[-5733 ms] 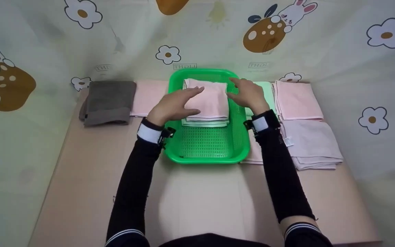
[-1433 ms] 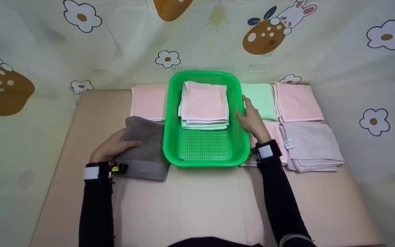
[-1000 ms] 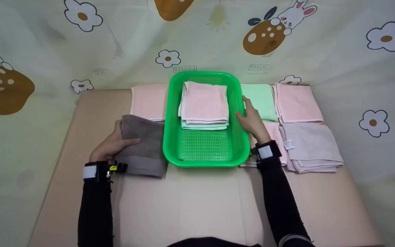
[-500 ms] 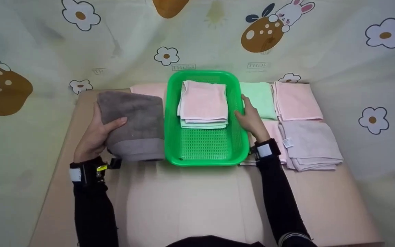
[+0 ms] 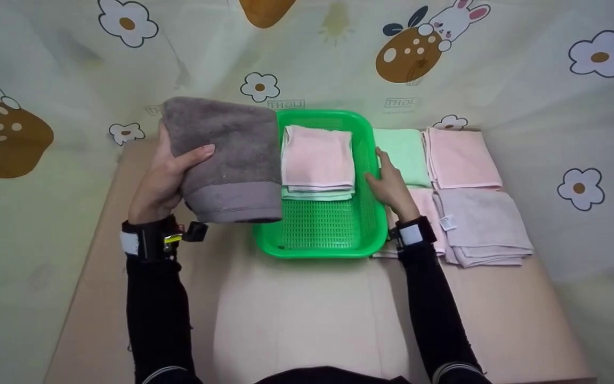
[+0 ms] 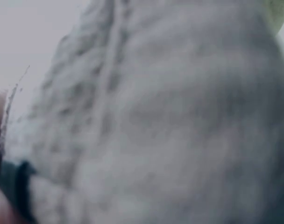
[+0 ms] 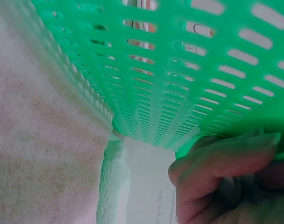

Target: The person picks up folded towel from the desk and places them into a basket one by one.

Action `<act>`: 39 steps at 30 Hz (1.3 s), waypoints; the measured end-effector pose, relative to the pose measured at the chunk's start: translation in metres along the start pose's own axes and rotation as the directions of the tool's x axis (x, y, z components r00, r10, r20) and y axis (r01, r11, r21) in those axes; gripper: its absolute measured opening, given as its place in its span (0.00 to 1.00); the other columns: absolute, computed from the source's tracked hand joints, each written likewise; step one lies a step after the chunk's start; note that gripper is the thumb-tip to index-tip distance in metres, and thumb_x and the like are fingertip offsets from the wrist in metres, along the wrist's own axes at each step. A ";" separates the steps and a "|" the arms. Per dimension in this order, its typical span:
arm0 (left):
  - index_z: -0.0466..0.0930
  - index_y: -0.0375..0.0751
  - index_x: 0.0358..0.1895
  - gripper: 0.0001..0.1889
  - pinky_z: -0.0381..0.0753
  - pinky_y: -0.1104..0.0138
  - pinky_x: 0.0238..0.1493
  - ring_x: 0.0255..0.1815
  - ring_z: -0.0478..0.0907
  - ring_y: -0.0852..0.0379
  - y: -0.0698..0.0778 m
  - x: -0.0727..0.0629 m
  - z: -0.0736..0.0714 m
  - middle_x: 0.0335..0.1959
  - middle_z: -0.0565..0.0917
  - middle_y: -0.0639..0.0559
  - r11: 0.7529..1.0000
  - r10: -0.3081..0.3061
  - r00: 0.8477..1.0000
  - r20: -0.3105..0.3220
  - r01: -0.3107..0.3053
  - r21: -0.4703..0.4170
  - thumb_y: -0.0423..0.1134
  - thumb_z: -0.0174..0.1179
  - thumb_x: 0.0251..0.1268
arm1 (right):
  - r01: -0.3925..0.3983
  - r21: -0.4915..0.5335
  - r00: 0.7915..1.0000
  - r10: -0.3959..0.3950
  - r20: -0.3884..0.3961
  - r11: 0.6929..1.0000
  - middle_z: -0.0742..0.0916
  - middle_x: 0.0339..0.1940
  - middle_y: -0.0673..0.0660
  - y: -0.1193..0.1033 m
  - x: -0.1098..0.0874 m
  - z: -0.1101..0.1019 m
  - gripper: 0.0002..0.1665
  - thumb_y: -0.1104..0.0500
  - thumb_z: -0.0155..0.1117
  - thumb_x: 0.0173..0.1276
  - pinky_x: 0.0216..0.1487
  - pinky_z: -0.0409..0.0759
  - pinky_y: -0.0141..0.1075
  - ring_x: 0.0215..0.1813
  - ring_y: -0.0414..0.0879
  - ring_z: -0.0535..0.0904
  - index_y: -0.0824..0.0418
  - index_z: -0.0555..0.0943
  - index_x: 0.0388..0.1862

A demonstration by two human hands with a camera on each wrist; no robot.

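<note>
My left hand (image 5: 158, 176) grips a folded dark grey towel (image 5: 227, 144) by its left side, thumb on the front. Raised off the table, the towel overlaps the left rim of the green plastic basket (image 5: 320, 252). In the left wrist view the towel (image 6: 170, 112) fills most of the picture, blurred. The right hand (image 5: 392, 184) holds the basket's right rim; in the right wrist view its fingers (image 7: 221, 163) curl at the slotted wall. Inside the basket, a folded pink towel (image 5: 317, 157) lies on light green cloth (image 5: 317, 196), toward the back.
Right of the basket lie folded towels: mint green (image 5: 403, 157), pink (image 5: 464, 160), light grey with a white tag (image 5: 488, 218), and another pink one (image 5: 428, 210) partly behind my right forearm. A patterned curtain (image 5: 328, 58) stands behind the beige table (image 5: 312, 304).
My left hand took the dark grey towel from the back left, then lifted it up and right to the basket's edge, covering the pink towel there. The right hand moved onto the basket rim and stays.
</note>
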State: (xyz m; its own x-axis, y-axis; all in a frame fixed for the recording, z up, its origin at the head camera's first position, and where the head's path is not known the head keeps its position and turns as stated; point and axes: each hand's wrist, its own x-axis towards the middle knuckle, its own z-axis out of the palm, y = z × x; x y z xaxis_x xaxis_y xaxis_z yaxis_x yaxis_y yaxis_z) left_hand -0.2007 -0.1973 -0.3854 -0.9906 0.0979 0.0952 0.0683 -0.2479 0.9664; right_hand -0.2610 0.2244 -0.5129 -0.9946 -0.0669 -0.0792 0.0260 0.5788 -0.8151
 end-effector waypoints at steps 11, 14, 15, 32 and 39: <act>0.50 0.56 0.74 0.45 0.80 0.56 0.58 0.65 0.69 0.43 -0.005 0.022 0.023 0.66 0.64 0.41 0.999 0.007 0.999 0.044 -0.008 0.031 0.33 0.70 0.60 | 0.070 -0.335 0.987 -0.114 -0.114 0.940 0.83 0.52 0.68 -0.023 -0.017 -0.028 0.45 0.44 0.57 0.80 0.48 0.81 0.54 0.48 0.62 0.83 0.59 0.53 0.86; 0.48 0.56 0.75 0.47 0.77 0.54 0.62 0.67 0.68 0.42 -0.008 0.031 0.034 0.68 0.64 0.40 0.999 0.009 0.998 0.065 -0.012 0.038 0.34 0.71 0.59 | 0.118 -0.188 0.985 -0.140 -0.104 0.975 0.82 0.60 0.68 -0.043 -0.022 -0.043 0.44 0.43 0.56 0.81 0.61 0.79 0.55 0.60 0.61 0.81 0.59 0.55 0.85; 0.48 0.56 0.75 0.48 0.76 0.53 0.64 0.67 0.68 0.42 -0.010 0.034 0.038 0.68 0.64 0.40 0.999 0.006 0.997 0.074 -0.008 0.033 0.34 0.71 0.58 | 0.137 -0.083 0.987 -0.144 -0.078 0.987 0.82 0.62 0.69 -0.052 -0.022 -0.046 0.44 0.43 0.56 0.81 0.65 0.78 0.55 0.64 0.62 0.80 0.60 0.54 0.85; 0.34 0.57 0.82 0.59 0.65 0.59 0.74 0.74 0.64 0.49 -0.049 0.076 0.102 0.76 0.59 0.44 0.991 -0.030 0.981 0.191 0.004 0.133 0.42 0.73 0.60 | -0.028 0.841 0.965 -0.206 0.164 0.541 0.87 0.51 0.58 -0.125 -0.002 0.012 0.31 0.52 0.68 0.74 0.47 0.87 0.39 0.46 0.49 0.89 0.60 0.70 0.70; 0.24 0.56 0.84 0.64 0.61 0.58 0.78 0.79 0.58 0.49 -0.054 0.084 0.099 0.83 0.51 0.42 0.977 -0.083 0.985 0.149 0.051 0.207 0.42 0.72 0.63 | 0.036 0.789 0.967 -0.219 0.126 0.613 0.84 0.57 0.60 -0.122 0.010 0.011 0.30 0.58 0.65 0.76 0.47 0.88 0.40 0.48 0.50 0.88 0.61 0.68 0.72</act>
State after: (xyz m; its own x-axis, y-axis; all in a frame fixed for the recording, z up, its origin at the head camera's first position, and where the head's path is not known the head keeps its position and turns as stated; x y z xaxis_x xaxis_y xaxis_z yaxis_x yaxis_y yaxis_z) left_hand -0.2755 -0.0801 -0.4058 -0.9642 0.2606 0.0495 0.0412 -0.0374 0.9985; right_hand -0.2731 0.1443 -0.4208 -0.9552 -0.2944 0.0294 0.0597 -0.2892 -0.9554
